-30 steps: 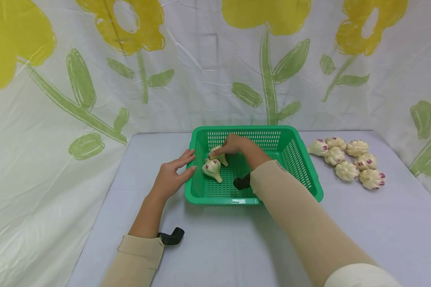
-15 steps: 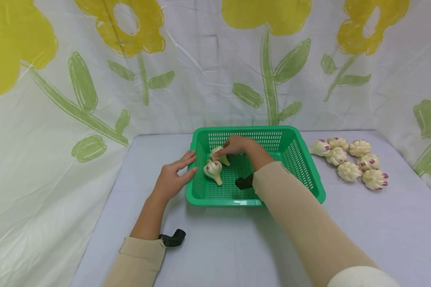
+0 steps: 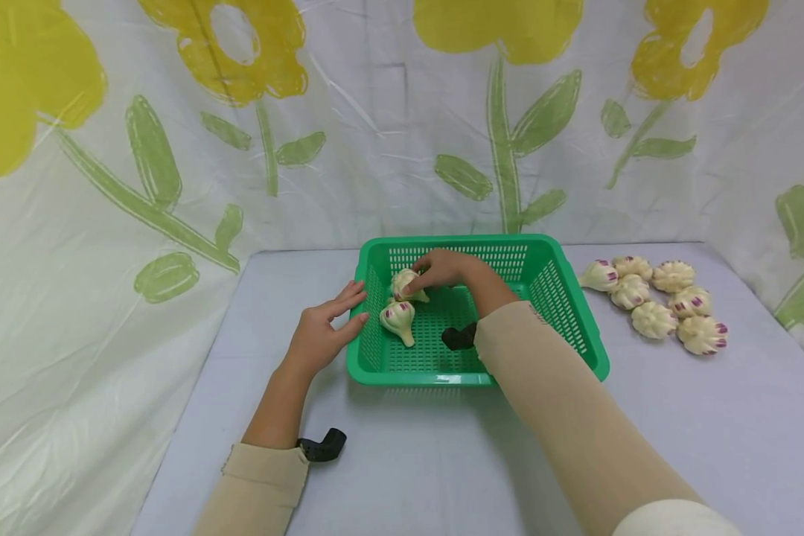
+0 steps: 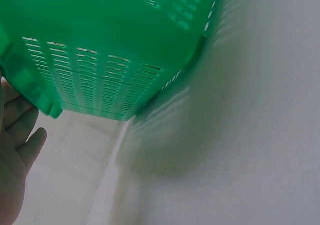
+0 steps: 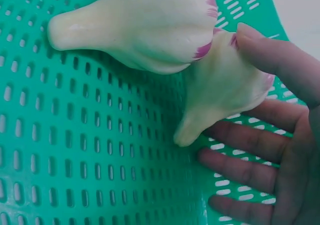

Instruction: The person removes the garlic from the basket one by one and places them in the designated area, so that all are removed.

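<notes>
A green slotted plastic basket (image 3: 417, 378) stands on the table. My left hand (image 3: 315, 336) rests at its left rim with fingers extended; the left wrist view shows the fingers (image 4: 22, 122) beside the rim. Inside the basket, at the left, my right hand (image 3: 442, 269) holds a garlic bulb (image 3: 405, 284) between thumb and fingers. The right wrist view has the thumb on that bulb (image 5: 225, 80), the index finger behind it and the other fingers spread. Another garlic bulb (image 3: 398, 318) lies just in front of it, stem toward me, its head against the held one.
Several garlic bulbs (image 3: 653, 320) lie grouped on the white table (image 3: 402, 461) to the right of the basket. A white curtain (image 3: 388, 149) with printed yellow flowers hangs behind. Black cameras (image 3: 323, 445) sit on the wrists.
My right hand has shifted slightly back and to the right, and the held bulb has turned a little with it. My left hand stays at the rim.
</notes>
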Tool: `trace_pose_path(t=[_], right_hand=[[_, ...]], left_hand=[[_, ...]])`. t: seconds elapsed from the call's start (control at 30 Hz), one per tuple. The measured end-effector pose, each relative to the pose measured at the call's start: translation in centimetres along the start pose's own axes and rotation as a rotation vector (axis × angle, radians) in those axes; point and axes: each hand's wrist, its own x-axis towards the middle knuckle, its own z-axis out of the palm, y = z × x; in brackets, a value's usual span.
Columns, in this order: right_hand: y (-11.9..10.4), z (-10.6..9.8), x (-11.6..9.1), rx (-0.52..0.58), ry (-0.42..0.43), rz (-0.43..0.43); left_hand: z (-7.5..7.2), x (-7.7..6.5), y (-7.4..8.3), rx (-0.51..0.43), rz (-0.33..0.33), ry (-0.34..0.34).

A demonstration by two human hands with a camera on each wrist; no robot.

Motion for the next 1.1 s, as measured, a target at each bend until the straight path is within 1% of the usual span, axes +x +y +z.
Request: trace_pose_path(t=[0.13, 0.33, 0.5, 0.77, 1.0, 1.1], right_hand=[[0.22, -0.06, 0.59, 0.006, 0.021, -0.058], [0.33, 0.0, 0.75, 0.093, 0.021, -0.108], [0.3, 0.12, 0.68, 0.174, 0.028, -0.121], [0.31, 0.18, 0.79, 0.182, 0.033, -0.13], [0.15, 0.15, 0.69, 0.129, 0.049, -0.166], [0.14, 0.17, 0.66, 0.134, 0.058, -0.181]], left_hand=[[0.04, -0.03, -0.08, -0.007, 0.006, 0.0], [0.09, -0.07, -0.14, -0.019, 0.006, -0.001], [0.09, -0.07, -0.16, -0.008, 0.003, -0.001], [0.04, -0.08, -0.15, -0.019, 0.017, 0.0], [0.01, -0.02, -0.23, -0.011, 0.03, 0.003], [0.03, -0.01, -0.33, -0.006, 0.039, 0.004]])
